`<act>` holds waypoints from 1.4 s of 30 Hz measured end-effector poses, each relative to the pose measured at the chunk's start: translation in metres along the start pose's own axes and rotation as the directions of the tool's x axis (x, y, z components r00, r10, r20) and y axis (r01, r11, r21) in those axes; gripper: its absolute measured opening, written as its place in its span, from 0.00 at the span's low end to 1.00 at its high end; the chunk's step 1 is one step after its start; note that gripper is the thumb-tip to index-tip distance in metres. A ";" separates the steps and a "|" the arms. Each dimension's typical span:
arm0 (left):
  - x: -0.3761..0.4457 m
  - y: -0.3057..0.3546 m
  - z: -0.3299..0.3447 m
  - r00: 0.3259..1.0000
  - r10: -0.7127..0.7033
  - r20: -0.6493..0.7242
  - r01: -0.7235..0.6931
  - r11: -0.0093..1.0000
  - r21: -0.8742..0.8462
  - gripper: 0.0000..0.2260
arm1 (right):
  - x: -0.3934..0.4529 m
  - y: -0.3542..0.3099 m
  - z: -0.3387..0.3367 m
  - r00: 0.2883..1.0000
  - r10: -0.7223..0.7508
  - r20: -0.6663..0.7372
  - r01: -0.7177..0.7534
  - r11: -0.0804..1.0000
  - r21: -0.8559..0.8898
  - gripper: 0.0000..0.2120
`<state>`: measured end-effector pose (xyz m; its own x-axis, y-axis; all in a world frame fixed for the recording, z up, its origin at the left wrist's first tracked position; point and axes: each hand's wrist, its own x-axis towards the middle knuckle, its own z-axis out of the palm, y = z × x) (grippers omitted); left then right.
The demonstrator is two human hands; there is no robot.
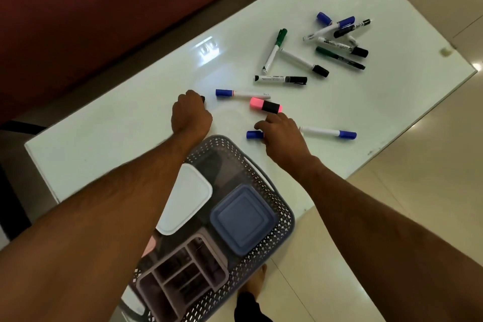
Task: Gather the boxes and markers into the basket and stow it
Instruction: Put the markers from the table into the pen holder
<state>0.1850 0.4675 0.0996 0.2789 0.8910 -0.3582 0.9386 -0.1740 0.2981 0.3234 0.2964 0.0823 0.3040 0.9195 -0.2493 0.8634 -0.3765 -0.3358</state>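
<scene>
A grey perforated basket [283, 213] sits at the near edge of the white glass table [125, 133]. Inside it lie a white-lidded box [185, 201], a blue-lidded box [243, 219] and a divided grey tray [183, 277]. My left hand [190, 115] is closed around a marker whose black tip [202, 99] pokes out. My right hand [282, 138] rests on a blue-capped marker [254, 135], fingers curled over it. A pink highlighter [265, 105] and another blue-capped marker [240, 93] lie just beyond my hands. Several more markers [337, 42] are scattered farther right.
A dark red sofa [91, 8] runs along the table's far side. A blue-capped marker [329, 133] lies to the right of my right hand. Tiled floor [418, 151] surrounds the table, and a foot [254, 287] shows below the basket.
</scene>
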 end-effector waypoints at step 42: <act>-0.055 -0.021 -0.084 0.880 0.025 -0.474 -0.451 0.360 -0.817 0.07 | 0.021 -0.104 -0.087 0.957 0.284 -0.058 0.053 0.027 0.998 0.04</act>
<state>0.1329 0.4577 0.1873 0.1722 0.9787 0.1120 0.0461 -0.1215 0.9915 0.2753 0.3646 0.1906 0.5596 0.7797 -0.2811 -0.3625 -0.0747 -0.9290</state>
